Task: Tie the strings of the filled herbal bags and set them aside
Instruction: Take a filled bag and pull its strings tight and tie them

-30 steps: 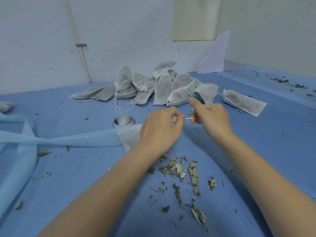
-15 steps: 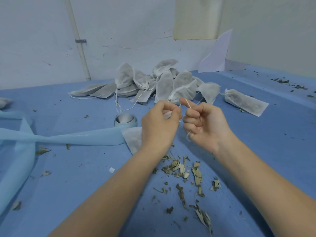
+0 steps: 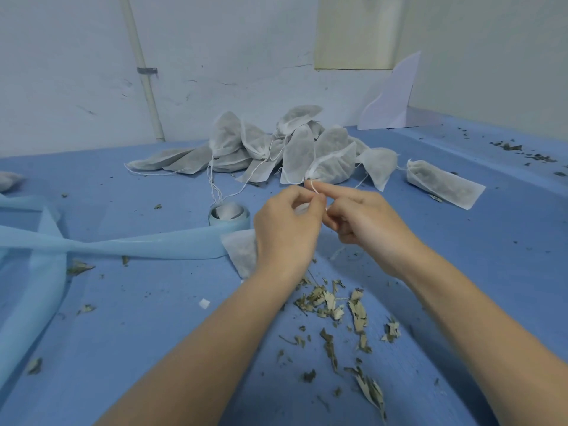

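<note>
1. From the head camera we look down on a blue worktop (image 3: 123,333) that meets a pale, cracked wall (image 3: 230,56) at the far side; a thin white pipe (image 3: 144,75) runs up that wall on the left, and a white sheet (image 3: 392,96) leans in the far right corner.
2. Dried herb leaves (image 3: 335,305) lie scattered on the worktop near us, between our forearms, with smaller crumbs along the far right edge.
3. A light blue strip of fabric (image 3: 129,245) crosses the left side and ends at a small roll (image 3: 229,215) just left of our hands.
4. Our left hand (image 3: 287,232) has its fingers curled, pinching the white string (image 3: 314,187); our right hand (image 3: 365,222) pinches the same string from the right, forefinger pointing far-left. The two hands touch at the fingertips.
5. The bag being tied (image 3: 242,252) sits mostly hidden behind our left hand; only its pale lower corner shows at the left of the wrist, and we cannot see its neck or any knot.
6. A pile of filled bags (image 3: 295,149) lies at the far centre of the worktop, their strings trailing near-left; one more bag (image 3: 445,182) lies apart to the right. Dark contents show faintly through the fabric.
7. At the far left edge a pale object (image 3: 7,179) is cut off, and we cannot tell what it is.
</note>
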A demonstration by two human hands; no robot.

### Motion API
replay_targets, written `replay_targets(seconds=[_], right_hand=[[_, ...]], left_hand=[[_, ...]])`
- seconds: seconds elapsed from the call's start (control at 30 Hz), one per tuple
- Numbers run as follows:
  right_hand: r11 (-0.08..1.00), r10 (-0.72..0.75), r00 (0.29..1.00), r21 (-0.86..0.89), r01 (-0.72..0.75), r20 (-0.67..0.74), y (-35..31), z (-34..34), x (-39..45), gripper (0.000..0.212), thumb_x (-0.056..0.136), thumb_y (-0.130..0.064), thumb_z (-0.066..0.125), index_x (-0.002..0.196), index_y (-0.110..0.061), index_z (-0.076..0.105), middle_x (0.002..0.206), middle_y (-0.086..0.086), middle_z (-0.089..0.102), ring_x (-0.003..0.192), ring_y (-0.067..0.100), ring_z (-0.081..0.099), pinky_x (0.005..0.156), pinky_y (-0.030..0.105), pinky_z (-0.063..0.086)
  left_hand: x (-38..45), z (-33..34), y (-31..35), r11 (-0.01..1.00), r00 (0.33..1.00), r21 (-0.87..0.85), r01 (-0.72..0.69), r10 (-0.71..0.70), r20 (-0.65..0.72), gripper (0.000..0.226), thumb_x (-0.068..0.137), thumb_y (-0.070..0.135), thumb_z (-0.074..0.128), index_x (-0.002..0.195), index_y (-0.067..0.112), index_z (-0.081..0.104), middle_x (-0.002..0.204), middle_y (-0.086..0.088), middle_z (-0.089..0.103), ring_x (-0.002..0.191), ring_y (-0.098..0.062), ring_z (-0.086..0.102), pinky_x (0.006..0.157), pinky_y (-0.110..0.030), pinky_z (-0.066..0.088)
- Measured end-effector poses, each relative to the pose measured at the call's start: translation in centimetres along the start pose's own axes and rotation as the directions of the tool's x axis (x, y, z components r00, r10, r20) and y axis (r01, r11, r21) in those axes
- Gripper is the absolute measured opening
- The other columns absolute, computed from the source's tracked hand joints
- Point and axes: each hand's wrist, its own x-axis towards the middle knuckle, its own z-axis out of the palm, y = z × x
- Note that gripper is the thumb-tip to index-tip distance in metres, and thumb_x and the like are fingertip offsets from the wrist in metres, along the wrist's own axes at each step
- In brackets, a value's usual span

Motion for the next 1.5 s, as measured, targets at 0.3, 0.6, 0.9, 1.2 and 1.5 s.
replay_targets(seconds=[0.3, 0.6, 0.9, 1.2, 1.5], right_hand=[[0.928, -0.232, 0.964, -0.326, 0.179, -0.133, 0.4, 0.3, -0.1, 0.022, 0.091, -0.008, 0.052, 0.087, -0.027, 0.042, 0.059, -0.005, 0.052, 0.049, -0.004, 0.046, 0.050, 0.009, 0.034], [0.995, -0.014, 1.000, -0.094, 0.013, 0.000, 1.2, -1.2, 0.6, 0.016, 0.091, -0.027, 0.062, 0.091, -0.016, 0.074, 0.053, -0.021, 0.054, 0.050, -0.001, 0.043, 0.050, 0.010, 0.034], [0.967, 0.081, 0.996, 0.238, -0.090, 0.045, 0.6, -2.5, 0.6, 0.032, 0.083, -0.014, 0.068, 0.097, 0.016, 0.064, 0.057, -0.005, 0.032, 0.056, 0.011, 0.018, 0.048, 0.021, 0.015], [0.988, -0.026, 1.000, 0.149, 0.027, -0.012, 0.6, -1.8, 0.2, 0.015, 0.082, -0.015, 0.070, 0.092, -0.006, 0.076, 0.076, 0.000, 0.066, 0.046, 0.001, 0.041, 0.048, 0.011, 0.031], [0.953, 0.047, 0.998, 0.301, -0.029, -0.050, 0.2, -0.8, 0.2, 0.020, 0.083, -0.010, 0.067, 0.066, -0.016, 0.076, 0.058, -0.006, 0.035, 0.051, 0.007, 0.024, 0.048, 0.021, 0.018]], left_hand=[[0.1, 0.2, 0.2, 0.993, 0.993, -0.042, 0.107, -0.109, -0.040, 0.019, 0.090, 0.021, 0.054, 0.075, 0.023, 0.065, 0.066, 0.013, 0.063, 0.081, -0.012, 0.061, 0.074, -0.024, 0.044], [0.4, 0.1, -0.1, 0.930, 0.980, -0.311, 0.197, -0.189, 0.055, 0.032, 0.083, 0.020, 0.060, 0.052, 0.027, 0.062, 0.055, 0.010, 0.058, 0.075, -0.020, 0.057, 0.080, -0.041, 0.046], [-1.4, -0.1, 0.3, 0.932, 0.956, 0.218, -0.290, 0.292, 0.025, 0.012, 0.091, 0.023, 0.058, 0.086, 0.019, 0.069, 0.078, 0.005, 0.061, 0.077, -0.012, 0.052, 0.069, -0.024, 0.035], [-1.2, 0.0, 0.0, 0.967, 0.984, 0.221, -0.130, 0.154, -0.092, 0.012, 0.090, 0.027, 0.054, 0.079, 0.024, 0.058, 0.084, 0.007, 0.064, 0.078, -0.010, 0.053, 0.064, -0.016, 0.028], [-1.0, -0.2, 0.4, 0.994, 0.996, 0.105, 0.030, -0.020, -0.088, 0.015, 0.092, 0.029, 0.053, 0.085, 0.020, 0.063, 0.083, 0.008, 0.067, 0.080, -0.009, 0.056, 0.065, -0.013, 0.035]])
